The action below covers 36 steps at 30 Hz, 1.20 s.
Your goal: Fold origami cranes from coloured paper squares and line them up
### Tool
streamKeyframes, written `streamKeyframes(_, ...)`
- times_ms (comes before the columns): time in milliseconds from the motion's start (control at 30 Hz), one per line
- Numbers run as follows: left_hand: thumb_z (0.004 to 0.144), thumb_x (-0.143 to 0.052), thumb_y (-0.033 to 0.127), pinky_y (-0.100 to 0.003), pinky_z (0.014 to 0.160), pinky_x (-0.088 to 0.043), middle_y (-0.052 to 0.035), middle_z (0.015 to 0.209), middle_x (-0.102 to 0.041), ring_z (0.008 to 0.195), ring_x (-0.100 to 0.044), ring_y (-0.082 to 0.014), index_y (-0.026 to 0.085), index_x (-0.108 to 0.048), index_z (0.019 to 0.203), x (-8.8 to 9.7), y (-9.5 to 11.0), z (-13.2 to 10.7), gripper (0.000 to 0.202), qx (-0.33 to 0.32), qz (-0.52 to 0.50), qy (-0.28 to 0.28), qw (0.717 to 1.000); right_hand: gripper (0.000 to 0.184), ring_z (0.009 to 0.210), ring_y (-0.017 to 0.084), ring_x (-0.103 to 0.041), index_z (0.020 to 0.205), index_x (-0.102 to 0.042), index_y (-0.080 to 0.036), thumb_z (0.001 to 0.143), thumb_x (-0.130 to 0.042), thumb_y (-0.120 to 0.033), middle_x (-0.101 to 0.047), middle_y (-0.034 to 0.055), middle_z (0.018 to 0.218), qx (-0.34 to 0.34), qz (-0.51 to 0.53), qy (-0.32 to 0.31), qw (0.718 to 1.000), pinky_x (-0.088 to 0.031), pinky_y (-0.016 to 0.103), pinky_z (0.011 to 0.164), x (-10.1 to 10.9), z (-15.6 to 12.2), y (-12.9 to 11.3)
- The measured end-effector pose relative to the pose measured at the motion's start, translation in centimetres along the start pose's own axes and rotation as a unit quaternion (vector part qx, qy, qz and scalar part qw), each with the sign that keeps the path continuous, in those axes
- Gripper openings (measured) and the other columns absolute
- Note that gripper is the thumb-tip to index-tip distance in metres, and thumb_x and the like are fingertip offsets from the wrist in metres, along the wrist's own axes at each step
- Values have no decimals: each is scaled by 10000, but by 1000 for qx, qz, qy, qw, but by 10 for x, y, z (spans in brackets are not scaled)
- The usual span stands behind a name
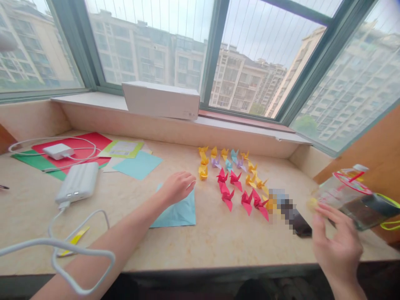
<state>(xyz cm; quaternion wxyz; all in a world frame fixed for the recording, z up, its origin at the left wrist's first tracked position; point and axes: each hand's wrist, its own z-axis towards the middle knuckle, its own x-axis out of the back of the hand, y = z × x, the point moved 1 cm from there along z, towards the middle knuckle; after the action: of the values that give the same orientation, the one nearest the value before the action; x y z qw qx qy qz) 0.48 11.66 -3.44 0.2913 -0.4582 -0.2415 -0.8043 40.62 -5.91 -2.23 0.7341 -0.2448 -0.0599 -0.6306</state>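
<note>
From where I stand by the window, I see the left hand lying over a pale blue paper on the stone counter, its fingers curled and close together; I cannot tell whether they grip the sheet or only rest on it. The right hand is raised at the other end, thumb and forefinger pinching a small yellowish thing too blurred to name, just in front of a clear cup with a red rim and some red marking I can't make out. Between the hands stand folded paper cranes in loose rows: red cranes nearest, with yellow cranes, purple and light blue ones around and behind them. On the sill, a white box carries tiny print in its lower right corner, too small to read. A yellow-green packet to the left has a pale printed panel, its lettering blurred. Near it sits a white power bank, a cable plugged into its near end
</note>
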Motion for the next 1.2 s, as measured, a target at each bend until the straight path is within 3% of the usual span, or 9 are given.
streamKeyframes(67,925,-465,207,-284,706,-457,-52,766,-663,756,-636,-188,185,-649,800,1,4,-1,224,5,17,-20,1000,154,1011,283,-645,968,-661,-229,878,-565,-311,-681,106,1045,61,72,-79,992,-486,487,970,-41,24,-43)
streamKeyframes(200,944,-427,240,-273,627,-422,-62,731,-685,685,-641,-187,182,-648,770,3,9,-4,287,30,32,-49,998,228,1021,242,-634,991,-679,-193,913,-485,-286,-697,98,1049,67,75,-226,969,-486,402,951,-135,71,-97)
streamKeyframes(300,952,-414,274,-269,596,-400,-68,742,-701,666,-645,-188,187,-663,805,5,8,-7,302,45,32,-51,997,293,1100,230,-608,1121,-666,-187,922,-467,-267,-677,108,1161,52,-38,-373,926,-445,354,987,-194,93,-110)
streamKeyframes(467,960,-406,314,-268,586,-382,-73,730,-699,644,-636,-189,188,-658,778,7,6,-8,335,65,25,-53,996,281,1053,245,-646,1093,-703,-201,854,-554,-197,-709,129,1096,31,-100,-452,886,-466,330,904,-244,108,-100)
streamKeyframes(667,954,-410,313,-280,577,-374,-81,721,-696,629,-630,-204,189,-653,755,6,7,-7,338,64,20,-50,997,231,903,240,-702,928,-752,-179,831,-544,-152,-747,138,941,-1,-138,-483,865,-487,295,763,-252,105,-81)
streamKeyframes(900,954,-409,313,-275,583,-392,-65,697,-685,660,-648,-207,198,-671,784,8,9,-6,332,72,10,-46,996,280,949,246,-680,915,-733,-186,917,-470,-282,-743,119,943,-7,-118,-397,910,-467,328,829,-222,113,-84)
streamKeyframes(967,954,-424,325,-268,607,-415,-48,720,-691,676,-655,-198,217,-689,943,9,9,-6,286,85,-19,-26,996,320,1010,242,-658,1057,-691,-182,947,-422,-315,-721,123,1060,-1,-85,-345,935,-462,331,868,-208,111,-98)
streamKeyframes(1033,956,-438,356,-261,628,-436,-31,759,-699,685,-659,-185,236,-635,1159,11,10,-6,307,101,-56,6,993,280,951,241,-666,1038,-681,-168,933,-468,-317,-721,118,1042,19,45,-245,968,-478,344,860,-192,102,-120)
streamKeyframes(1200,919,-512,456,-248,634,-482,-15,887,-684,597,-608,-119,226,-493,1306,13,18,-6,451,122,-180,82,973,161,991,241,-656,987,-674,-224,926,-527,-247,-726,67,1014,153,248,-239,926,-473,403,908,-163,52,-182)
